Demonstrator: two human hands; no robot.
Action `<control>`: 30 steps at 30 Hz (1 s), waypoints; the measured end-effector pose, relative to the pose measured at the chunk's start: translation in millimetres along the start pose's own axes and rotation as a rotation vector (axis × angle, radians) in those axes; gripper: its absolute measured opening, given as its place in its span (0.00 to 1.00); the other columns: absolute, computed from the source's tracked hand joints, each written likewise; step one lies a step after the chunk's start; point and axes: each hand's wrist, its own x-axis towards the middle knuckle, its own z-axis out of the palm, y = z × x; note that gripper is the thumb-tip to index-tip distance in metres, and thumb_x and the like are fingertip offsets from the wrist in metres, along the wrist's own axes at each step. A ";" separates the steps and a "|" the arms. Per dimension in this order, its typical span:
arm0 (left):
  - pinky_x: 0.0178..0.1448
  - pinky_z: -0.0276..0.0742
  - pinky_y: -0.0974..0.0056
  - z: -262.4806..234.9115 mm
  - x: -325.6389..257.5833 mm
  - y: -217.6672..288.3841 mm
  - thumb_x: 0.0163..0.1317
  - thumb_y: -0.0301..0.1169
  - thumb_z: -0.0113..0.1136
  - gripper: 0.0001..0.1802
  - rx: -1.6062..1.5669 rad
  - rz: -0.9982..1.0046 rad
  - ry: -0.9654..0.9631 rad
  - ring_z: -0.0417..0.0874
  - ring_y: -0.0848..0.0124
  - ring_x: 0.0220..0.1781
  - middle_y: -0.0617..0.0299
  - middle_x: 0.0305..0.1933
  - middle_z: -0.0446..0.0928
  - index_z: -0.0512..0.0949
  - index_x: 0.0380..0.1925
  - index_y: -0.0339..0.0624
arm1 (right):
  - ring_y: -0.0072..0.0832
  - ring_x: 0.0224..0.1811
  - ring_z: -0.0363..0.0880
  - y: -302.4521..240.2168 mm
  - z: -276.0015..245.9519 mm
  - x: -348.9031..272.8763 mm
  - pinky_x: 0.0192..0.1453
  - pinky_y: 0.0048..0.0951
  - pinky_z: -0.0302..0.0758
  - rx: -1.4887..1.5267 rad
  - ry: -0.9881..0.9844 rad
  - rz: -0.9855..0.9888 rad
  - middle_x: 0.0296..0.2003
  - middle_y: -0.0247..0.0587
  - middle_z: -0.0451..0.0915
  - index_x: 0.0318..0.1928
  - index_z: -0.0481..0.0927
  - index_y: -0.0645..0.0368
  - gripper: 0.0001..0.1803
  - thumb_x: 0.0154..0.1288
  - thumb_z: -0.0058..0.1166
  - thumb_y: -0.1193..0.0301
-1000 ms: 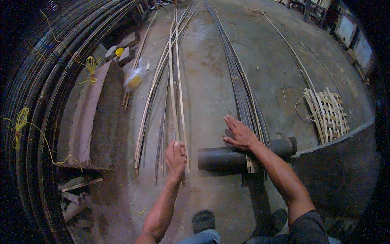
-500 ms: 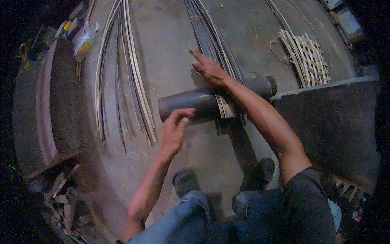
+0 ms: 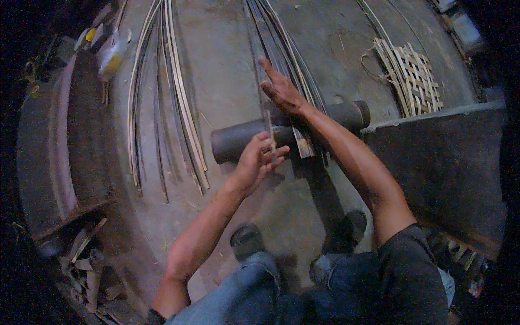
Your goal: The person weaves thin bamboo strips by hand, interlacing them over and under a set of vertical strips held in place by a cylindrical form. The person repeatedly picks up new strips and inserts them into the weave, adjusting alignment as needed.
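1 dark cylinder (image 3: 238,142) lies crosswise on the floor (image 3: 225,86). Above its near edge, left of its middle, the left hand (image 3: 257,161) pinches a thin strip (image 3: 268,123) between thumb and fingers; the strip, blurred, runs up past the cylinder's far side. The right hand (image 3: 284,94) is released, fingers extended, just beyond the cylinder; I cannot tell whether the strip touches it. A bundle of strips (image 3: 302,142) rests over the cylinder under the right wrist, ends jutting off its near side. More loose strips (image 3: 177,86) fan out left of the cylinder, and a woven panel (image 3: 415,81) lies beyond its right end. 2 dark sandals (image 3: 246,241) stand on its near side.
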 end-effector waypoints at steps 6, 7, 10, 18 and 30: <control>0.17 0.56 0.75 -30.7 -0.1 64.6 0.70 0.45 0.47 0.20 -0.003 0.241 0.165 0.59 0.82 0.20 0.74 0.27 0.64 0.71 0.52 0.43 | 0.46 0.76 0.46 -6.1 10.4 1.5 0.77 0.37 0.45 0.008 -0.041 -0.012 0.73 0.54 0.49 0.74 0.44 0.60 0.51 0.66 0.35 0.33; 0.18 0.57 0.75 -13.8 -9.1 68.3 0.70 0.45 0.47 0.19 0.070 0.300 0.213 0.60 0.83 0.20 0.74 0.26 0.63 0.72 0.50 0.44 | 0.46 0.76 0.46 3.9 3.3 -3.4 0.77 0.37 0.45 -0.012 -0.038 -0.004 0.73 0.54 0.49 0.74 0.44 0.61 0.51 0.66 0.35 0.34; 0.21 0.58 0.75 3.0 -47.6 63.4 0.70 0.45 0.46 0.17 0.273 0.409 0.374 0.61 0.83 0.22 0.75 0.24 0.61 0.74 0.48 0.47 | 0.48 0.76 0.45 -0.1 -2.5 -8.1 0.77 0.39 0.46 -0.001 -0.051 0.035 0.73 0.56 0.49 0.73 0.45 0.63 0.52 0.66 0.37 0.35; 0.37 0.69 0.64 -132.2 -44.5 79.3 0.73 0.44 0.41 0.22 0.885 0.761 0.848 0.72 0.74 0.32 0.64 0.29 0.74 0.79 0.43 0.39 | 0.52 0.75 0.48 -4.2 -0.7 -1.5 0.76 0.41 0.49 -0.022 -0.096 0.068 0.72 0.59 0.49 0.74 0.42 0.62 0.52 0.65 0.37 0.34; 0.47 0.73 0.54 -288.0 -104.7 135.5 0.68 0.38 0.51 0.15 1.333 0.824 1.343 0.80 0.51 0.44 0.47 0.42 0.80 0.80 0.44 0.41 | 0.48 0.75 0.48 1.2 3.3 -4.9 0.77 0.38 0.48 -0.043 -0.114 0.073 0.73 0.57 0.49 0.73 0.45 0.63 0.47 0.68 0.42 0.42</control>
